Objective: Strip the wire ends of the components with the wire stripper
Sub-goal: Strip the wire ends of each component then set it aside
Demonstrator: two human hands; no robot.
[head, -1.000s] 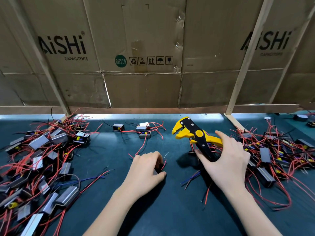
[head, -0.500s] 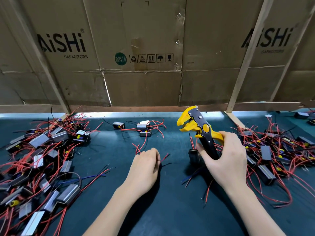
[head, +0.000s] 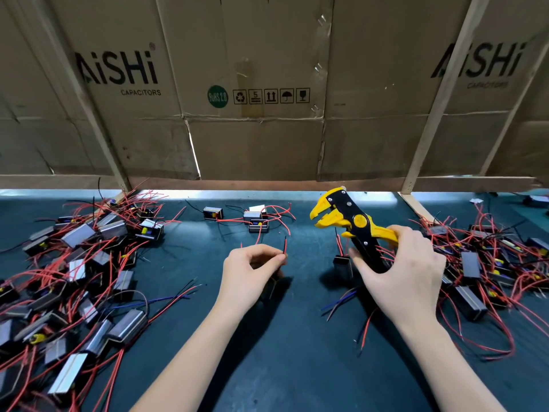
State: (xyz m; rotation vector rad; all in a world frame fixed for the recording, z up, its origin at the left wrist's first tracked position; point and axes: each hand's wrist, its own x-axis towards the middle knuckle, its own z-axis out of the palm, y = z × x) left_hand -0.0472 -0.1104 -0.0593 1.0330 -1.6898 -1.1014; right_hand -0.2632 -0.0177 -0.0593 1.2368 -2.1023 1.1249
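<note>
My right hand [head: 407,269] grips the handles of a yellow and black wire stripper [head: 350,221], lifted off the mat with its jaws pointing up and left. My left hand [head: 252,272] pinches a red wire [head: 285,246] between thumb and fingertips, the wire end standing upward; a dark component [head: 271,288] hangs mostly hidden under the palm. The stripper's jaws are apart from the wire, to its right. Another small black component [head: 341,264] stands on the mat just left of my right hand.
A large heap of boxy components with red wires [head: 80,272] fills the left of the dark green mat [head: 282,352]. A second heap [head: 487,263] lies at the right. Three loose components [head: 255,218] sit at the back centre. Cardboard walls [head: 252,114] close the back.
My left hand has lifted off the mat with a component, now pinching its red wire upright. My right hand has raised the wire stripper higher and tilted its jaws.
</note>
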